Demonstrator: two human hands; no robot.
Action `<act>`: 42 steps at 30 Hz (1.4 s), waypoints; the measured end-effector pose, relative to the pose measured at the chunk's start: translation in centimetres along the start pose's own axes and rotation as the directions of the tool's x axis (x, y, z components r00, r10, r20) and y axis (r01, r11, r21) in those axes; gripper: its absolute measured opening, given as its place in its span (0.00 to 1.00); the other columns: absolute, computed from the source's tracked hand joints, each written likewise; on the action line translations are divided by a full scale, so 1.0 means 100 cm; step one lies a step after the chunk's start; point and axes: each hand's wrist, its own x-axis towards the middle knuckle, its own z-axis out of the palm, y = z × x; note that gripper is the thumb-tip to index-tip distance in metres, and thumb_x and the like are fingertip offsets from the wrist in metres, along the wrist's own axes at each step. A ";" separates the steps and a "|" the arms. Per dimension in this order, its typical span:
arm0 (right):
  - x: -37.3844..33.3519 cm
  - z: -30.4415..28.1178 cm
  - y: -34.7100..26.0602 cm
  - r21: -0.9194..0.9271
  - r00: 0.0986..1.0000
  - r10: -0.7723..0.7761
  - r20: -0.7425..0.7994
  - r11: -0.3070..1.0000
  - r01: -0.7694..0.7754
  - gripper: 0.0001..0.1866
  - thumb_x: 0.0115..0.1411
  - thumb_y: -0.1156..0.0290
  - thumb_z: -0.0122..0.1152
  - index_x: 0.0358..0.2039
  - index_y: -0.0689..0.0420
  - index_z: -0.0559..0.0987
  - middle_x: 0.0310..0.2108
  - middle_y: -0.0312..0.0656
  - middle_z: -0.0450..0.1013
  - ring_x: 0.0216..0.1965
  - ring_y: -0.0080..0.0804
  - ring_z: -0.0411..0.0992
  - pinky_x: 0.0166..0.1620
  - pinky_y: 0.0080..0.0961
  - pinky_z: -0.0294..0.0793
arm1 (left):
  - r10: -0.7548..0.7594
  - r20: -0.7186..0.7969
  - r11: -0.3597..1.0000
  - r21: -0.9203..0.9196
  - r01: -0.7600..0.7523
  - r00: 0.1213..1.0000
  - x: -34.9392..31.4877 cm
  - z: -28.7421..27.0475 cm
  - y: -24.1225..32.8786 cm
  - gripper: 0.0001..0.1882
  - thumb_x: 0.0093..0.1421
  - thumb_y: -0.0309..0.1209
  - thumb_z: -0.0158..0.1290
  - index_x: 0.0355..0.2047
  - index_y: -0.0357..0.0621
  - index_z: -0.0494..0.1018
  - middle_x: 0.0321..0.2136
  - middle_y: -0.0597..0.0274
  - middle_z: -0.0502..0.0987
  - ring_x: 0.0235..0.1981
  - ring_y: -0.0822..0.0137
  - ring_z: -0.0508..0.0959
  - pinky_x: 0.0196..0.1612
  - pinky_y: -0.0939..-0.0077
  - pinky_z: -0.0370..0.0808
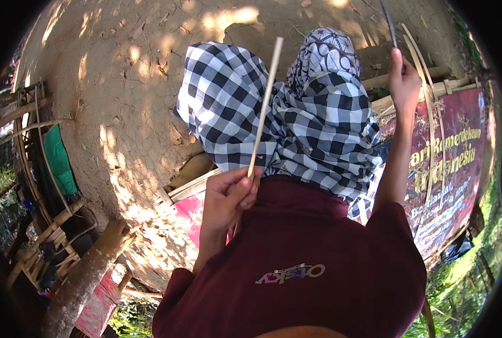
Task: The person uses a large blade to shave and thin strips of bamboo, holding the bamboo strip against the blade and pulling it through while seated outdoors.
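Cracked brown earth spreads across the upper and left of the frame, dappled with sunlight and scattered with dry leaf bits. A low bamboo bench, its poles edging the right side, is spread with a dark red banner in yellow and white lettering; pale curled shavings dot the sheet, and thin pale strips run lengthwise across it. Sunlit red sheeting shows left of centre, behind more bamboo. A person in checked cloth appears seated there, mid-frame.
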 end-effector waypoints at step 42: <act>-0.174 -0.004 -0.100 0.365 0.646 -0.596 0.478 0.803 0.471 0.28 0.53 0.39 0.59 0.24 0.56 0.75 0.17 0.38 0.73 0.18 0.37 0.74 0.22 0.32 0.71 | 0.057 -0.077 0.983 0.181 -0.042 0.995 0.034 0.026 -0.003 0.08 0.65 0.24 0.45 0.28 0.38 0.69 0.21 0.65 0.69 0.20 0.78 0.65 0.21 0.84 0.60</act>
